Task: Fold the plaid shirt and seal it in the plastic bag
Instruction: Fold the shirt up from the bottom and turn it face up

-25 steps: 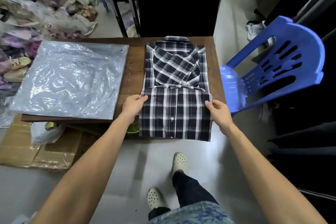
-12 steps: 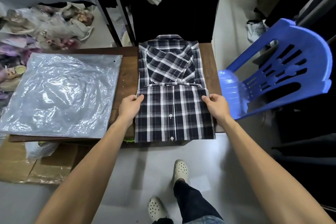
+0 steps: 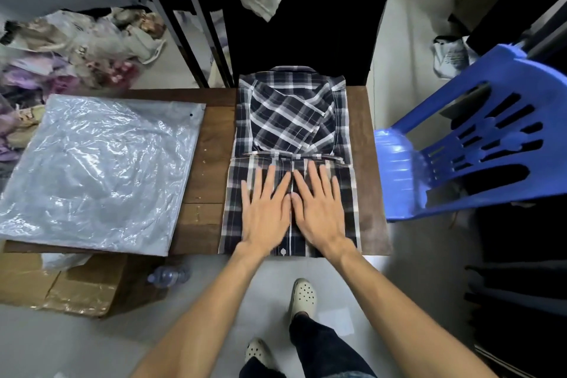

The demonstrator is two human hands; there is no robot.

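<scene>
Pressing flat on the folded lower panel of the plaid shirt [image 3: 291, 120], the left hand [image 3: 267, 209] and right hand [image 3: 319, 205] lie side by side, fingers straight and spread, gripping nothing. The shirt sits on the wooden table [image 3: 211, 144]'s right half, with the plastic bag [image 3: 98, 169] lying flat on the left half, apart from it

Left hand [image 3: 266, 209] and right hand [image 3: 319, 205] flat, side by side, fingers spread.

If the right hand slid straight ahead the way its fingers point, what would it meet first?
The right hand lies flat on the plaid shirt, fingers pointing away from the person. Sliding on, it would probably first meet the edge of the folded-up bottom panel, just beyond the fingertips.
</scene>
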